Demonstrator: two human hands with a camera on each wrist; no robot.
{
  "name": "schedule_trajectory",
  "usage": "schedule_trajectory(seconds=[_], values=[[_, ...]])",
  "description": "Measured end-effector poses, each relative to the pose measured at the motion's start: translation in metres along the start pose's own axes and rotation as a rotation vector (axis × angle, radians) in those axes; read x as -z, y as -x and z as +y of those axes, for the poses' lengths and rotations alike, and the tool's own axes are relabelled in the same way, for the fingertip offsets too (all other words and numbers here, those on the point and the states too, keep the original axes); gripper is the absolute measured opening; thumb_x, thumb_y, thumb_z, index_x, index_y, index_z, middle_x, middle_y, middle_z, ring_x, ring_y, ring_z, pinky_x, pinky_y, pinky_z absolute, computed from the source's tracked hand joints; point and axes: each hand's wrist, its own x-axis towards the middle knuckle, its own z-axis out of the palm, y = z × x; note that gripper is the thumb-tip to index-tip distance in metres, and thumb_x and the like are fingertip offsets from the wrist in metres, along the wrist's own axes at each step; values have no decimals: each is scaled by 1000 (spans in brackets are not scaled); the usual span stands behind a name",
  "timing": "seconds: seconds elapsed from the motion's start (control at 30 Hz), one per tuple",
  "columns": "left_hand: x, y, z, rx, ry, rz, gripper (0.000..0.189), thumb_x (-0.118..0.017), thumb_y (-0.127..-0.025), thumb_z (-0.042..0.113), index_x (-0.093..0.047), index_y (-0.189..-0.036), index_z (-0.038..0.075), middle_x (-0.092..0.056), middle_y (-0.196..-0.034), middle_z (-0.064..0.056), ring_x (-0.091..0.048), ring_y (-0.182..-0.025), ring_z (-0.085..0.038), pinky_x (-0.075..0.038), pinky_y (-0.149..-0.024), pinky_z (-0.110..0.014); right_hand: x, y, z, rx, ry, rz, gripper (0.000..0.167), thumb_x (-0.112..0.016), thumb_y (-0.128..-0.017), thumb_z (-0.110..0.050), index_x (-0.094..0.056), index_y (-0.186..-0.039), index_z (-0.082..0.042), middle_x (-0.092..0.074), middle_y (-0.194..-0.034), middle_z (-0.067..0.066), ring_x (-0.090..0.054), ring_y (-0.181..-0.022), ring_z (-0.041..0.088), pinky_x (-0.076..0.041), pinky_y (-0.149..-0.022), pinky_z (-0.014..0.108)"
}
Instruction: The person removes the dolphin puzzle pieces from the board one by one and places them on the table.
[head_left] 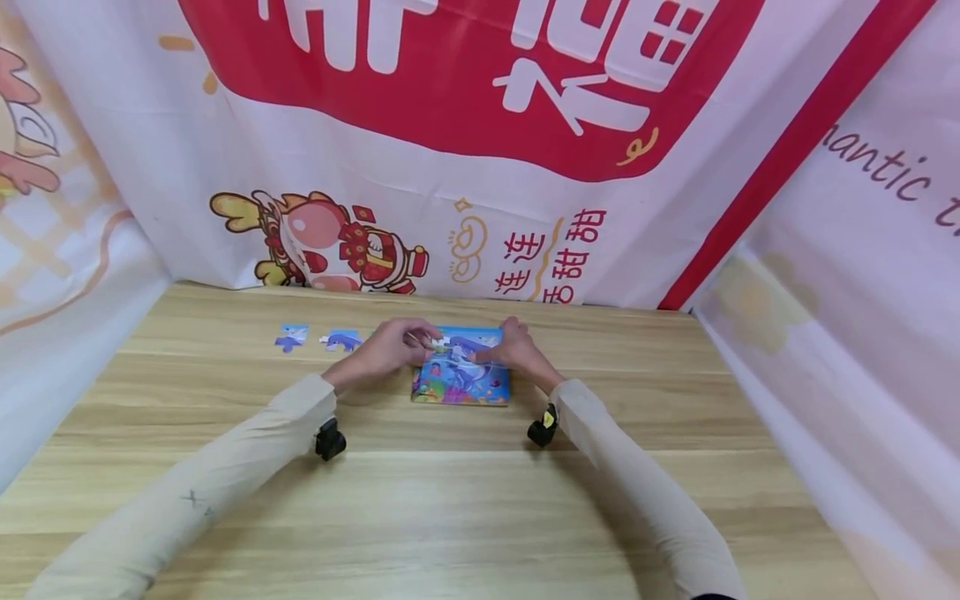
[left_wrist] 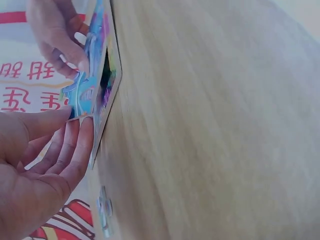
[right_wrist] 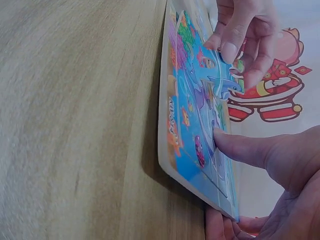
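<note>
A colourful jigsaw puzzle board with a dolphin and sea picture lies on the wooden table between the two hands. My left hand pinches a blue puzzle piece between thumb and fingers at the board's left part. In the right wrist view that piece is tilted up from the board, its far side partly hidden by the left fingers. My right hand grips the board's right edge, the thumb on the picture and the other fingers at the edge and below it.
Two loose puzzle pieces lie to the left of the board: one farther off, another close to the left wrist. A printed cloth hangs along the table's back edge, and white cloth walls stand at both sides.
</note>
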Motion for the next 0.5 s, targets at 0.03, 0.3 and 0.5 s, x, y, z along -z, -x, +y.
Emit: schedule_trajectory(seconds=[0.03,0.3,0.5], values=[[1,0,0,9,20,4,34,-67,-96,-2,-65,-130,-4,-68,-114,-17,-65,-101,-27,-57,-88,-33,0,0,0,0,-1,0,84,-87,-87,-30,-37,-148,1,-47,-140,25,-52,-124,37,-46,-113,51],[4,3,-2,36,96,6,25,-68,-98,-1,-67,-122,-7,-68,-114,-23,-67,-98,-29,-58,-83,-28,0,0,0,8,-30,2,84,-88,-86,-28,-38,-146,2,-47,-136,24,-52,-120,36,-46,-112,49],[-3,3,-11,-16,-53,-4,26,-77,-92,-1,-69,-117,-1,-69,-112,-20,-67,-95,-23,-56,-84,-31,-1,0,0,4,-22,8,83,-88,-86,-28,-39,-146,1,-47,-138,24,-52,-122,36,-46,-113,50]])
